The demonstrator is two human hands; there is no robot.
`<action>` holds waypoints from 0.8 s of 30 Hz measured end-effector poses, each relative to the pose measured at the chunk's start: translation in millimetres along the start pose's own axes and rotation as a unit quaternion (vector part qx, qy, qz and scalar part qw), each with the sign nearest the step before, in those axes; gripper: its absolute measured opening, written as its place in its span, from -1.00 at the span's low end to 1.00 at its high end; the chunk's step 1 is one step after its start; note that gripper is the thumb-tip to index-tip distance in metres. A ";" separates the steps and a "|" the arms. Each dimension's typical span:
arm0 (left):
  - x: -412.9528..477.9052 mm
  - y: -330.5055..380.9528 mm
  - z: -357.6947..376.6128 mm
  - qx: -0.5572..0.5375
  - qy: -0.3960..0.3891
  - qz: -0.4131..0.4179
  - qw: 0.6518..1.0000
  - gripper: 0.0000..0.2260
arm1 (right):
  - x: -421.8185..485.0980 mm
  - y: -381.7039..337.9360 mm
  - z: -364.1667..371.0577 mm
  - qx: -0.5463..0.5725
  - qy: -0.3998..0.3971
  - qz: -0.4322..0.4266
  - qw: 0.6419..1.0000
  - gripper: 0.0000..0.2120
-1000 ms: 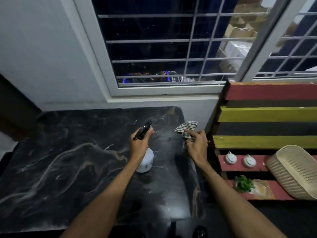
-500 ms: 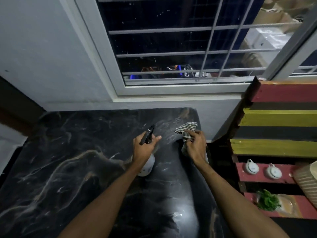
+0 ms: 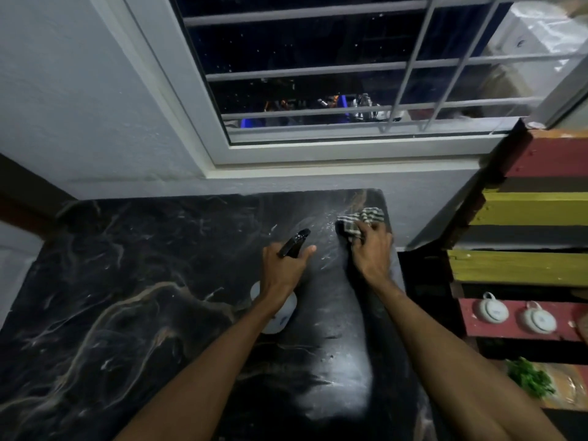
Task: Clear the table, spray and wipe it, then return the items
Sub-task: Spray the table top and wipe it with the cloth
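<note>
A black marble table [image 3: 127, 297] with pale veins fills the lower left of the head view. My left hand [image 3: 283, 272] grips a white spray bottle [image 3: 280, 316] by its black trigger head, which points toward the far right corner. My right hand [image 3: 372, 253] presses a checked cloth [image 3: 356, 221] flat against the table near that corner. Fine spray droplets lie on the surface between the nozzle and the cloth. The bottle's body is partly hidden under my left wrist.
A window with white bars [image 3: 350, 68] stands behind the table. To the right is a slatted shelf painted red, yellow and black [image 3: 534, 211], holding two white cups [image 3: 490, 310] and some green leaves [image 3: 531, 380]. A white wall [image 3: 79, 106] is at left.
The camera has moved closer and turned left. My right hand has pushed the cloth down flat onto the table near the far right corner. The spray bottle stays in my left hand.
</note>
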State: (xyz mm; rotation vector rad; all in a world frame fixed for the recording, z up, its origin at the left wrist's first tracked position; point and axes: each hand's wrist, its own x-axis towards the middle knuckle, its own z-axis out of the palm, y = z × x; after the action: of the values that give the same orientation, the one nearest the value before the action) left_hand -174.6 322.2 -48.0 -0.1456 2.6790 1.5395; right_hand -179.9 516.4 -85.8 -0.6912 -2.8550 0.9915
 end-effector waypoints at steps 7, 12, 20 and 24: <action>20.5 -37.6 -85.0 -0.035 0.046 -0.024 0.998 -0.65 | 13.4 -55.2 62.0 -0.096 -0.078 -0.098 0.987 -0.51; 44.1 -75.1 -158.2 -0.028 0.068 0.008 0.997 -0.67 | -29.5 -133.3 139.8 -0.121 -0.172 -0.287 0.935 -0.39; 79.7 -143.5 -275.8 -0.071 0.087 0.009 0.994 -0.76 | -53.5 -244.3 225.9 -0.125 -0.168 -0.301 0.931 -0.34; 93.3 -164.9 -319.6 -0.078 0.095 -0.011 0.992 -0.77 | -24.3 -285.3 240.3 -0.114 -0.141 -0.201 0.963 -0.36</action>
State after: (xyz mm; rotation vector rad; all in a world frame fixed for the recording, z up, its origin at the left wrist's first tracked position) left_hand -248.3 -41.8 -37.0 -0.3438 2.6783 1.8148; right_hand -314.8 168.3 -103.6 0.0433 -3.1945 0.7561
